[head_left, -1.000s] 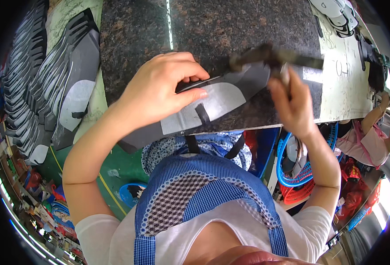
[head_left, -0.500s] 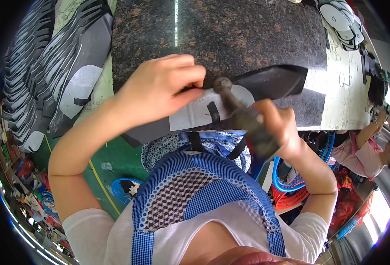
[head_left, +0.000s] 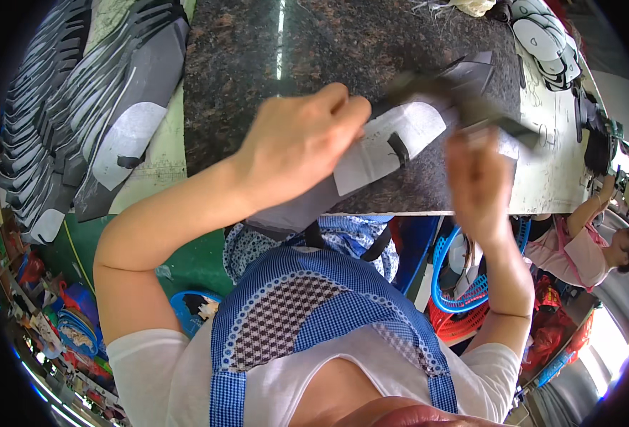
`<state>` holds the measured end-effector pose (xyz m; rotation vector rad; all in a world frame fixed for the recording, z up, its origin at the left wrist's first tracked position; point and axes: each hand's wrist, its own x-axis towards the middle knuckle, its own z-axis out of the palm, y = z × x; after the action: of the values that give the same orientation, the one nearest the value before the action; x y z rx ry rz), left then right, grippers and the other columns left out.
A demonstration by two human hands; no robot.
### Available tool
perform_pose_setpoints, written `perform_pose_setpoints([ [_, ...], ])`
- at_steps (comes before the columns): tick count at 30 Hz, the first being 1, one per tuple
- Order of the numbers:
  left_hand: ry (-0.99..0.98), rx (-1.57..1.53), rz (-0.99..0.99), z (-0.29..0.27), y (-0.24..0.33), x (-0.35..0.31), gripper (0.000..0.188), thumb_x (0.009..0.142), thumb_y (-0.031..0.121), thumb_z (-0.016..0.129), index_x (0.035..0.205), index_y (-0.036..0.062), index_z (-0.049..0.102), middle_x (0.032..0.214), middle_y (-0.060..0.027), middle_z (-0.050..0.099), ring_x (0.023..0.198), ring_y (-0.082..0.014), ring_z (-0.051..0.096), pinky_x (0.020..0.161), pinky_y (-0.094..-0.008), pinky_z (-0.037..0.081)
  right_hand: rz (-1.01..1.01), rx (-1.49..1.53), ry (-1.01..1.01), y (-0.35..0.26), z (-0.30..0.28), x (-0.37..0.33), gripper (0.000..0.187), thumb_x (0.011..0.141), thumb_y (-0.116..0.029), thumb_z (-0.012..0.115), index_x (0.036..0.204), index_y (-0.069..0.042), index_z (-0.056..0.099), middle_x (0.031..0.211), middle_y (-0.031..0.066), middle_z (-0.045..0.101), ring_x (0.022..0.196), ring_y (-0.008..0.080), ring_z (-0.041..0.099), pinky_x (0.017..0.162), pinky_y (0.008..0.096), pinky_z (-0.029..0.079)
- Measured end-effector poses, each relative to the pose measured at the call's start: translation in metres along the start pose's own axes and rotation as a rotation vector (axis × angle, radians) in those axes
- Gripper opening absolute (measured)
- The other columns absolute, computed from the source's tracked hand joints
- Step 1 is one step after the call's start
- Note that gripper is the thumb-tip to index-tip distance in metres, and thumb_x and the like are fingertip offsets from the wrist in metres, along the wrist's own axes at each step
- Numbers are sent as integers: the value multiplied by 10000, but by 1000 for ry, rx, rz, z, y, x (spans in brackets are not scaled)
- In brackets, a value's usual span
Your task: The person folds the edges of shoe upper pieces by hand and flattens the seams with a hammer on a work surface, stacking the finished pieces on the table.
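Note:
A dark grey flat piece (head_left: pixel 296 205) with a white patch (head_left: pixel 368 158) and a small black mark on it lies slantwise at the near edge of the dark stone slab (head_left: pixel 257 53). My left hand (head_left: pixel 306 139) has its fingers closed on the piece's upper edge, beside the patch. Over the piece's far right end, my right hand (head_left: pixel 479 178) is wrapped round a hammer (head_left: pixel 471 107). Motion smears the hammer, so its head is hard to make out; the earlier picture shows a rounded metal head.
Rows of similar dark pieces with white patches (head_left: pixel 129 132) are stacked along the left. White and dark cut shapes (head_left: pixel 542 39) lie at the far right on the pale tabletop (head_left: pixel 542 171). Below the edge are blue (head_left: pixel 439 285) and red baskets (head_left: pixel 460 324). A person in pink (head_left: pixel 574 252) works at right.
The piece has swung and shifted right, its right end now farther away. My left hand moved right with it. My right hand moved up and right, lifting the hammer off the patch.

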<state>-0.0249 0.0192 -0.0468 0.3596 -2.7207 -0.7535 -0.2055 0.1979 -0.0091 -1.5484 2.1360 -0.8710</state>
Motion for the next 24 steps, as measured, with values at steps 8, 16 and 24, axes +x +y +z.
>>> perform_pose_setpoints([
  [8,55,-46,211,-9,-15,-21,181,776,56,714,945,-3,688,821,-72,567,731,-217,583,599,-323,502,177,179,66,-24,-4,17,118,967,-82,580,1009,27,565,643,47,559,573,112,486,540,289,421],
  [16,86,204,319,-11,-19,-28,219,699,51,740,904,-6,687,805,-72,566,707,-207,575,607,-310,491,11,53,-42,-37,6,31,96,947,-63,596,946,-13,514,591,162,523,451,312,409,445,330,393],
  [24,-55,-229,103,-34,-32,-48,278,728,57,755,998,15,702,894,-79,606,782,-262,590,694,-351,493,174,58,-52,-33,22,28,78,935,-14,587,980,13,530,650,164,580,509,218,548,495,336,430],
])
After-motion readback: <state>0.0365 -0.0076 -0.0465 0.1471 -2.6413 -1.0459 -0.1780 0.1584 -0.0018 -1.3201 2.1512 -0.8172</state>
